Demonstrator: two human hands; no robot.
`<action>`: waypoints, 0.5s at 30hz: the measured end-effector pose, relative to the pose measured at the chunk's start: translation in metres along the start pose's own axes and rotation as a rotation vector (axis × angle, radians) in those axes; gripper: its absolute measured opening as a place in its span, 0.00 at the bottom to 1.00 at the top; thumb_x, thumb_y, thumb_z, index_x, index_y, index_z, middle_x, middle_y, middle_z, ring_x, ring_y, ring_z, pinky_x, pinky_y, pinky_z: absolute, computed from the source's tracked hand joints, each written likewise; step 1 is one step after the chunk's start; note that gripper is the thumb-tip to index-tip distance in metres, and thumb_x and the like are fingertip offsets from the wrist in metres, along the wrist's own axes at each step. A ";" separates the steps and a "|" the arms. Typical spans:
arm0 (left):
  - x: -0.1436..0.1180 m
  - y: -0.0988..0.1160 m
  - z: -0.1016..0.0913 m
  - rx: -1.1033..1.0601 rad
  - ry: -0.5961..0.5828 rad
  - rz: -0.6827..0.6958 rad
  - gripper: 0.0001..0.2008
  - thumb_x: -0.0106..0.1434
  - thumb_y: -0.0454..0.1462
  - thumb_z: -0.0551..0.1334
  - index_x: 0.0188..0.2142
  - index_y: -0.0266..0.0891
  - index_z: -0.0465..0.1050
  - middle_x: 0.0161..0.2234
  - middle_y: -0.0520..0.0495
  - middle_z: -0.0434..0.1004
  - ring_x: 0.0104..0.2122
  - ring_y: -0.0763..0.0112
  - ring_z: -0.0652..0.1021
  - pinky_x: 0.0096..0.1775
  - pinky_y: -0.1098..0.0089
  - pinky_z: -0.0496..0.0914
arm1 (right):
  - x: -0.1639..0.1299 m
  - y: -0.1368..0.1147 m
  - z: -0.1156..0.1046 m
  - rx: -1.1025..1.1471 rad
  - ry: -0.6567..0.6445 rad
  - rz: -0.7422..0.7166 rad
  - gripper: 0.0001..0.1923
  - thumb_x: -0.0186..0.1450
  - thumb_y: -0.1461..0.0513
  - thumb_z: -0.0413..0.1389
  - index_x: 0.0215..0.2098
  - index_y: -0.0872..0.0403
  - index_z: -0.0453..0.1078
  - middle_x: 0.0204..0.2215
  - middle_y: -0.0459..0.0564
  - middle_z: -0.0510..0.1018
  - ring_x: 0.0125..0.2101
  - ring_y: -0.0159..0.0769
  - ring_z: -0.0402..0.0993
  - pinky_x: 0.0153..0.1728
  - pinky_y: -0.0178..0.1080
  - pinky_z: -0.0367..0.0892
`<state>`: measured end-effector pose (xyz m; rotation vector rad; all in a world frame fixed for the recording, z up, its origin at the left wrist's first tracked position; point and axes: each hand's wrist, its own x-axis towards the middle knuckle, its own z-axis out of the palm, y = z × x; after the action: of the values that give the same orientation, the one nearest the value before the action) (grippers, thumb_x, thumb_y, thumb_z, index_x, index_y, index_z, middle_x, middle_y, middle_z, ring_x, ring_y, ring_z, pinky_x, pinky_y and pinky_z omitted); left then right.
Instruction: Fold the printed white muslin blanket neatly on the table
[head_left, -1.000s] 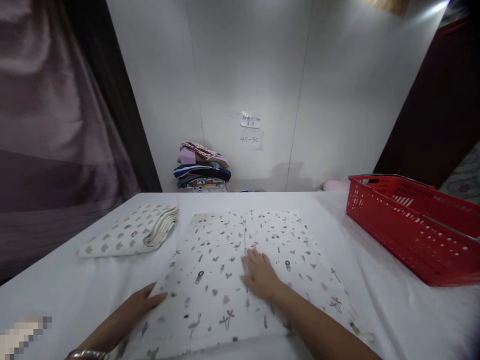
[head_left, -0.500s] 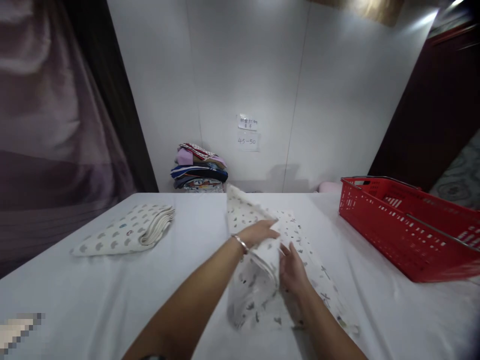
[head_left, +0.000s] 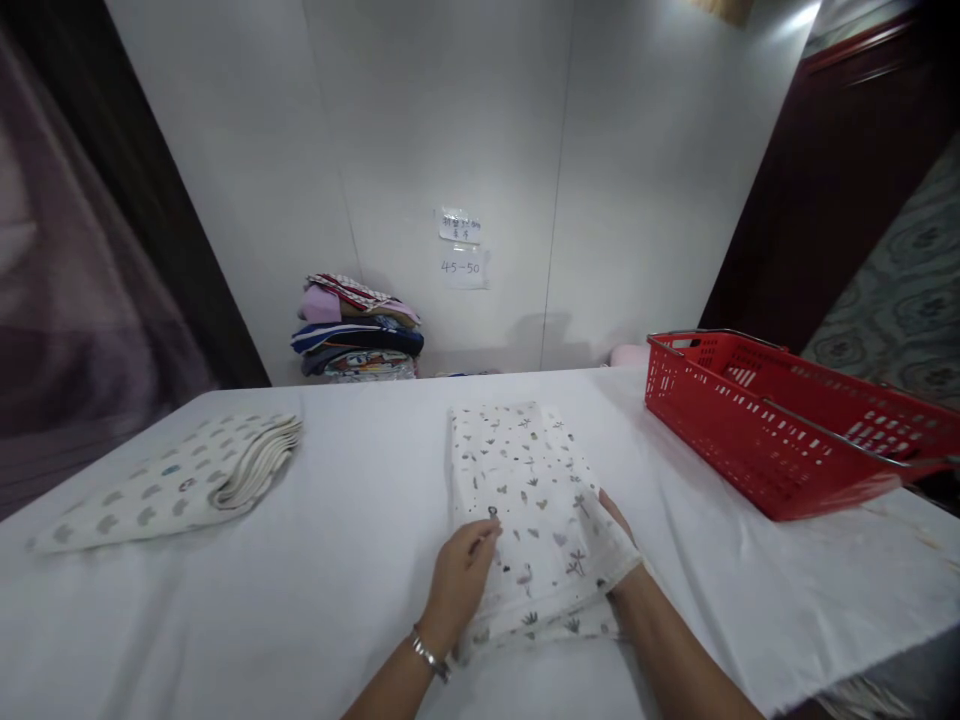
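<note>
A thin white cloth (head_left: 517, 480) printed with small plants and birds lies folded into a long rectangle in front of me. My left hand (head_left: 459, 578), with a bracelet at the wrist, is at its left edge. Its thumb and forefinger are pinched together at the cloth. On the right side, my right hand (head_left: 616, 512) is slipped under the upper layer, which drapes over the back of the hand. Only some fingertips and the wrist show there, so its grip is hidden. The near edge of the cloth is lifted slightly around that wrist.
A folded white cloth with grey cloud-like prints (head_left: 172, 480) lies on the left of the white-covered table (head_left: 360, 560). At the right stands a red plastic basket (head_left: 720, 430) with metal handles. Folded fabrics (head_left: 360, 335) are stacked at the back, by a wall with paper labels (head_left: 465, 268).
The raised, bunched fold of the printed cloth has been laid down flat. My left hand has drawn back toward me to the left edge; the right has gone under the layer. The view has shifted right.
</note>
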<state>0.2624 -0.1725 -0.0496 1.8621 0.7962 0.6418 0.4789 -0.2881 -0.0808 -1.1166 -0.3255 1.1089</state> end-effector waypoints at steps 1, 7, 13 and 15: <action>-0.005 -0.007 -0.008 0.052 0.059 0.021 0.17 0.59 0.47 0.51 0.40 0.43 0.71 0.45 0.46 0.71 0.47 0.65 0.70 0.49 0.66 0.64 | -0.002 -0.006 0.001 0.027 -0.023 0.032 0.32 0.58 0.43 0.43 0.45 0.59 0.68 0.34 0.55 0.77 0.40 0.43 0.72 0.45 0.45 0.63; -0.019 -0.036 -0.013 0.144 0.119 -0.074 0.24 0.58 0.47 0.53 0.53 0.45 0.62 0.60 0.50 0.52 0.59 0.65 0.54 0.57 0.65 0.55 | -0.006 -0.040 0.016 -0.057 -0.061 0.232 0.26 0.58 0.50 0.48 0.45 0.60 0.68 0.31 0.55 0.77 0.34 0.44 0.74 0.41 0.46 0.65; -0.020 -0.038 0.002 0.162 0.060 -0.057 0.27 0.57 0.47 0.55 0.56 0.47 0.58 0.62 0.52 0.45 0.61 0.63 0.50 0.59 0.64 0.50 | -0.017 -0.064 0.010 -0.180 0.046 -0.044 0.25 0.52 0.64 0.53 0.50 0.56 0.64 0.31 0.49 0.78 0.29 0.40 0.74 0.37 0.42 0.67; -0.022 -0.038 0.005 0.160 0.015 -0.034 0.27 0.57 0.47 0.55 0.56 0.47 0.58 0.62 0.53 0.45 0.60 0.63 0.51 0.58 0.64 0.53 | -0.024 -0.063 -0.002 -0.120 0.103 -0.046 0.28 0.52 0.64 0.53 0.52 0.55 0.61 0.31 0.49 0.78 0.29 0.40 0.74 0.35 0.42 0.67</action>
<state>0.2425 -0.1798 -0.0887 1.9853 0.9103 0.5857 0.5035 -0.3101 -0.0214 -1.2619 -0.3391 0.9978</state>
